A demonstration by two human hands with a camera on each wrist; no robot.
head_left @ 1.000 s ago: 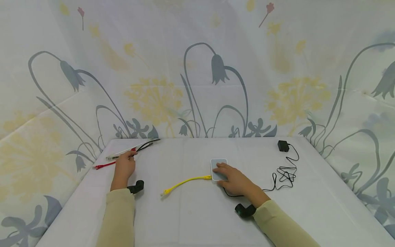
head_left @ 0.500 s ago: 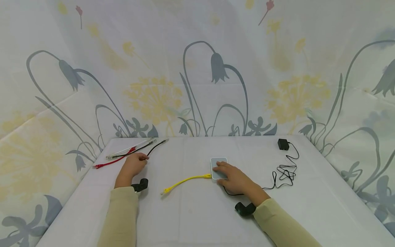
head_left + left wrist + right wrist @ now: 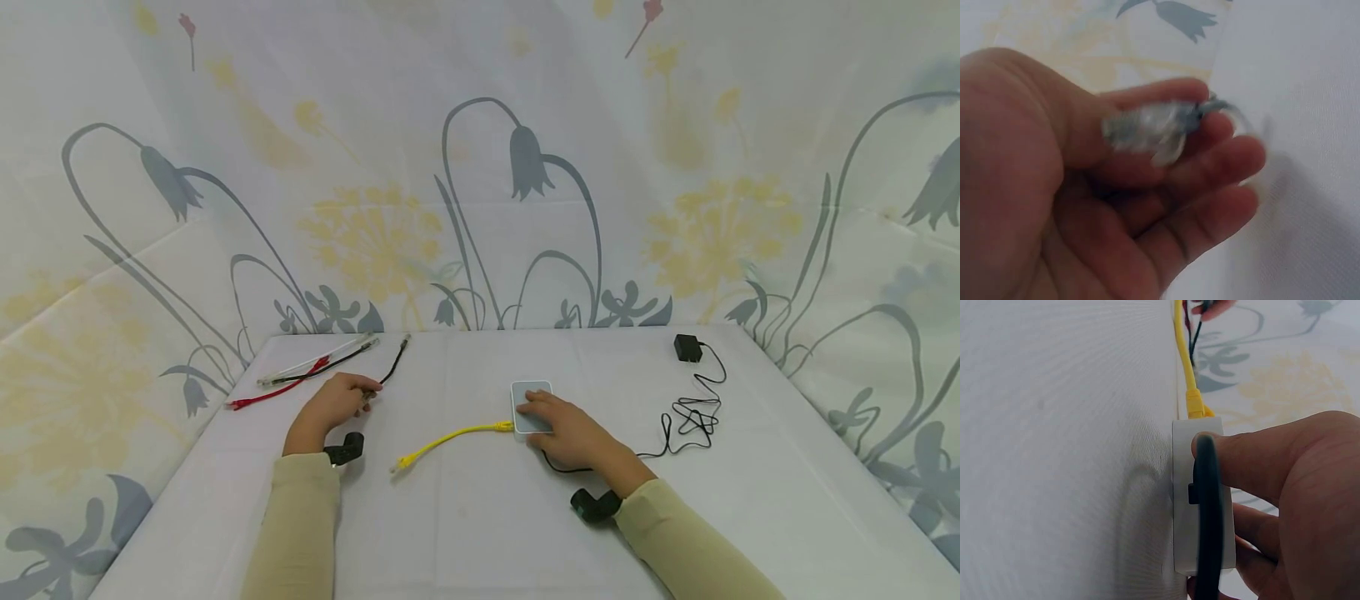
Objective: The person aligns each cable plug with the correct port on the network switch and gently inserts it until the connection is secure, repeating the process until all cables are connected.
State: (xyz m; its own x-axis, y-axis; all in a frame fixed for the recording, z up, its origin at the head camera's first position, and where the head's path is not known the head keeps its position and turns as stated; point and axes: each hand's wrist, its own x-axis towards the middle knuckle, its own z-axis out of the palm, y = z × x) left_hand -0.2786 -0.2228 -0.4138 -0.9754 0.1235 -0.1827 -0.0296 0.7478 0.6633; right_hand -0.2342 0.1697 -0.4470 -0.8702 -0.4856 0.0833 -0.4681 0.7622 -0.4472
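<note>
My left hand pinches a short black network cable near one end. The clear plug of that cable lies against the curled fingers in the left wrist view, slightly blurred. Its far end points up and away over the table. My right hand grips a small white box with a grey top, fingers over the top and thumb on its near side. One end of a yellow network cable sits in the left side of the box. A black power cord runs from the side with the thumb.
At the back left lie a red cable, another black cable and a white cable. A black power adapter with its tangled cord lies at the right. A flowered cloth hangs behind the white table.
My left hand has drawn the black cable out of the cable pile, to the right and slightly nearer. My right hand stays on the white box.
</note>
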